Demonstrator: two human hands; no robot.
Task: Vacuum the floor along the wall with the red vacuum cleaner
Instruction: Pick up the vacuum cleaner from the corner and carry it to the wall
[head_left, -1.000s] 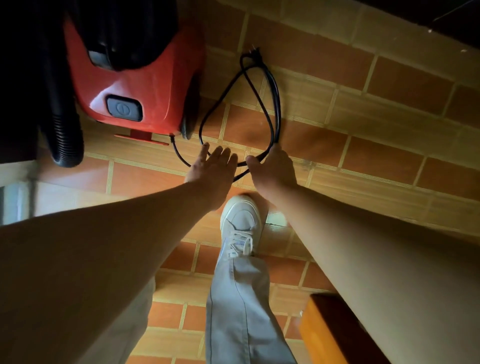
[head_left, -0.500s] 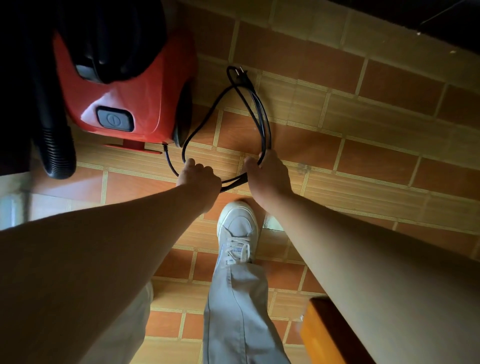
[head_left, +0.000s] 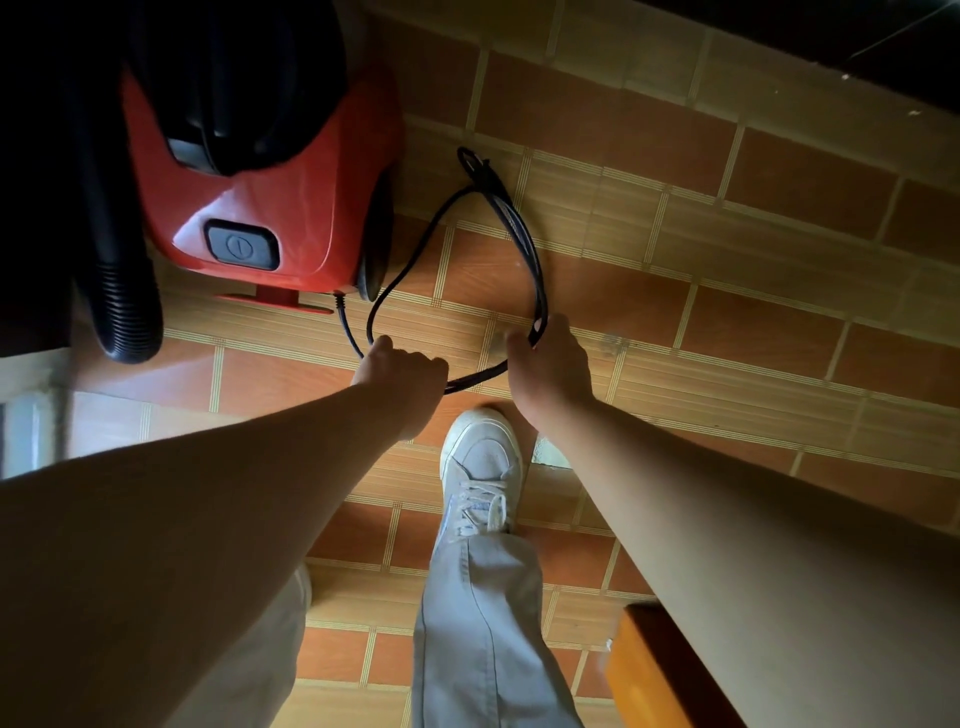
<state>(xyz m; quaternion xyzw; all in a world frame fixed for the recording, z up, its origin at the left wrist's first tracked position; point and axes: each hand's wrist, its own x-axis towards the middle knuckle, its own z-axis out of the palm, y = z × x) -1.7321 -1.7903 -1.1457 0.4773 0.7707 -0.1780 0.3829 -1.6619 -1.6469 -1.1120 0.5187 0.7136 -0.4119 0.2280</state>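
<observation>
Red vacuum cleaner parked on the tiled floor toward its far left edge, ribbed hose alongside. Power cord looped out from the rear, plug lying free on the tiles. Left hand, spread open a second ago, now clenched round the cord; right hand gripping the loop's other side. Judged: cord being gathered for plugging in, vacuuming not begun. No container in view.

left hand and right hand both grip looped black power cord; red vacuum cleaner on tiled floor just beside
</observation>
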